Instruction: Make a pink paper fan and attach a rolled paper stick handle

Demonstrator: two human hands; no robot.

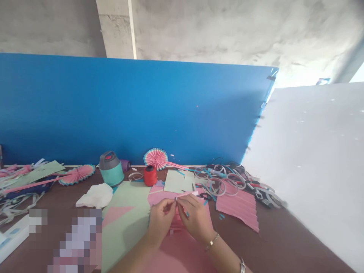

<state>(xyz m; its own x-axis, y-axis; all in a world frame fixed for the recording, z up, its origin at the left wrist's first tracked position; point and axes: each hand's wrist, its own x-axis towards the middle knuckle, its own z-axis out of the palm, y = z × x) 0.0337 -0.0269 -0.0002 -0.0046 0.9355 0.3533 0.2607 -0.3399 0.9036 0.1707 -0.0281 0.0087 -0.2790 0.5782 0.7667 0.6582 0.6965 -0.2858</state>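
Thumb and forefinger of the left hand [162, 217] and right hand [196, 217] are pinched nearly shut, fingertips almost meeting on one end of a thin pale strip [195, 193]; the part inside the pinch is hidden. The strip lies to the right of the red spool [150, 176] and nearer the wearer, its free end pointing away from the spool. A bracelet [212, 242] circles the right wrist. Beneath the hands, in front of the spool and to its right, is a pink sheet [182, 252]; a green sheet [133, 237] extends in front of the spool and to its left. Right of the spool: a pale card [174, 181], then several rings [216, 187], with pleated paper [239, 206] nearer the wearer. Directly behind the spool, a round pink fan [156, 158] with a blue edge leans against the blue panel [127, 110]. Left of the spool: a purple spool [125, 165], a teal jar [111, 170] with a grey lid, a white wad [96, 196] nearer the wearer and, farthest out, a second fan [78, 174]. All rest on the brown table [278, 235].
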